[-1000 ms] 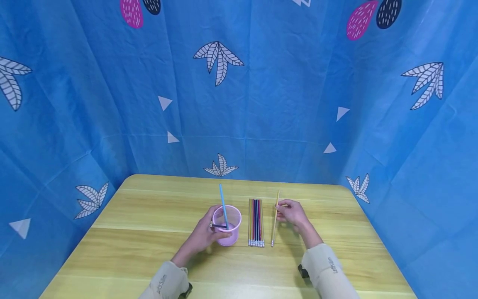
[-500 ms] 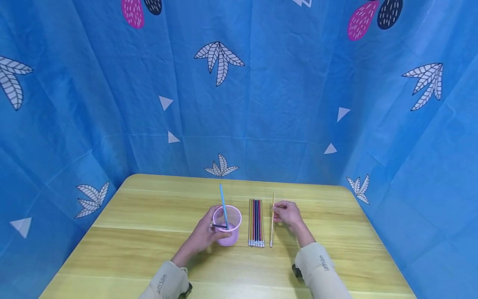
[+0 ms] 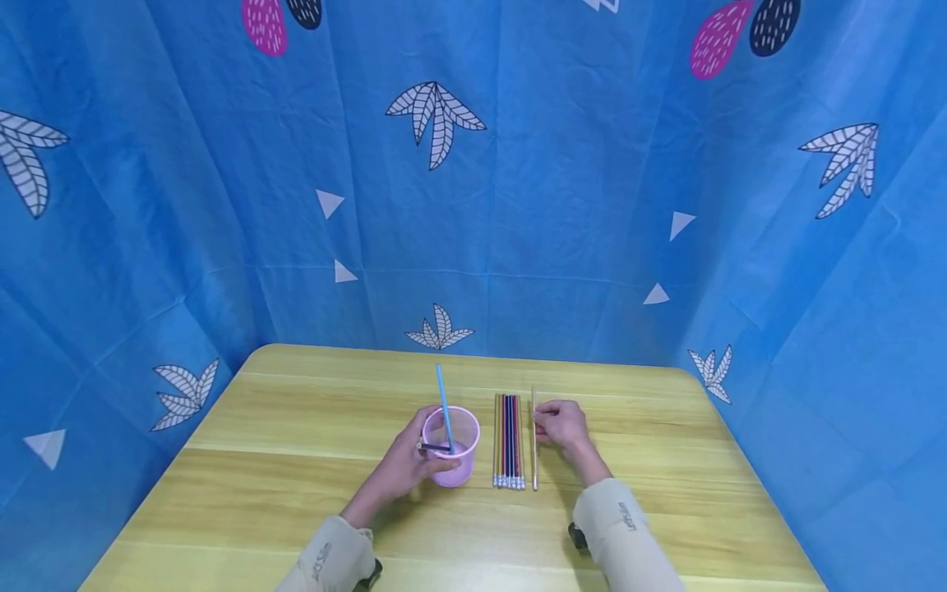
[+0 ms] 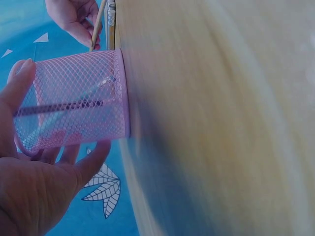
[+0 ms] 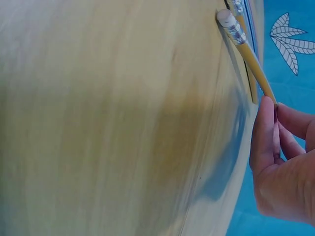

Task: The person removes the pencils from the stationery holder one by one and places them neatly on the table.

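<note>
My left hand (image 3: 405, 459) grips a pink mesh pencil cup (image 3: 462, 475), thumb on the near side and fingers around the far side. Inside lean a blue pencil (image 3: 441, 390), standing well above the rim, and a dark pencil (image 3: 431, 447) tilted left. In the left wrist view, the cup's base (image 4: 123, 93) is at the tabletop. My right hand (image 3: 564, 424) pinches a yellow pencil (image 5: 253, 64) between thumb and fingers. Its white eraser end points toward me, close over the table, in the right wrist view. Just left of it lies a row of several pencils (image 3: 509, 444), erasers toward me.
The pencil row lies between the cup and my right hand on the wood-grain table (image 3: 296, 460). A blue patterned cloth (image 3: 518, 189) hangs behind the table and along both sides.
My right hand has moved left with the yellow pencil, bringing it closer to the row and more parallel to it. The left hand and cup have stayed in place.
</note>
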The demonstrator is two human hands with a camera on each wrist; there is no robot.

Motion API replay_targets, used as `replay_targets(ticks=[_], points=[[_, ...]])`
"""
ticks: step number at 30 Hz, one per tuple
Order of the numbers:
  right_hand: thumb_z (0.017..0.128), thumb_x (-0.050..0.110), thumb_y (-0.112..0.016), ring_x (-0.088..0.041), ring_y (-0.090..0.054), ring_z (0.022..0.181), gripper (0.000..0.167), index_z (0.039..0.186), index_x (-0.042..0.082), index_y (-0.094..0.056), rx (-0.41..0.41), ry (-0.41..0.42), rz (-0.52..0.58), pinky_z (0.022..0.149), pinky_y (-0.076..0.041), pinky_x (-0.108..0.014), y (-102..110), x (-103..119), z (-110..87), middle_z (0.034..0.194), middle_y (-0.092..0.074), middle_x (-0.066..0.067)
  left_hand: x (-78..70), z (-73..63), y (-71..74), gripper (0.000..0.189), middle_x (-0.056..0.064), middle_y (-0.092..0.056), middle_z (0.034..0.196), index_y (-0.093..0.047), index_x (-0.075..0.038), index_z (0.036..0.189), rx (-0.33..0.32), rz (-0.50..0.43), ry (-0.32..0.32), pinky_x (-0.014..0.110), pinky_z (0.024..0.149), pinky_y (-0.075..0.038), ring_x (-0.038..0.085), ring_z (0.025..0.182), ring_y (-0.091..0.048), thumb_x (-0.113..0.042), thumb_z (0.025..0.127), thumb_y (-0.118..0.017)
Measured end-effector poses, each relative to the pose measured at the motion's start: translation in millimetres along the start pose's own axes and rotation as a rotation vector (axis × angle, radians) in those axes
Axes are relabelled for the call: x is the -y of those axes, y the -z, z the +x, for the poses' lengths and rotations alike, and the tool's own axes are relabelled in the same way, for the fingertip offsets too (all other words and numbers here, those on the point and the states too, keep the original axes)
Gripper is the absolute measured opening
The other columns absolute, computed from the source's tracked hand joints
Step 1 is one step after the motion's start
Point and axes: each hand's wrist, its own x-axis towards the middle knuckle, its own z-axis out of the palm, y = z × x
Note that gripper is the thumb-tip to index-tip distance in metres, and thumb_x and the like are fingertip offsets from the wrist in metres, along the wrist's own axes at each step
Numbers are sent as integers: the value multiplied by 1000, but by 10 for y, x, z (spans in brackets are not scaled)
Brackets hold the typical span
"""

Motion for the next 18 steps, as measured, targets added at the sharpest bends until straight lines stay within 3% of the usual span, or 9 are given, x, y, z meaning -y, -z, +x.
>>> replay_targets(ticks=[18], points=[[94, -3, -66, -21, -69, 74, 25, 118, -10, -68, -18, -48, 8, 69, -65, -31, -104, -7, -1, 95, -73, -22, 0, 14, -10, 84, 17, -52, 154, -44, -19, 152, -19, 35, 21, 71, 117, -35, 44, 143, -47, -17, 80, -88]])
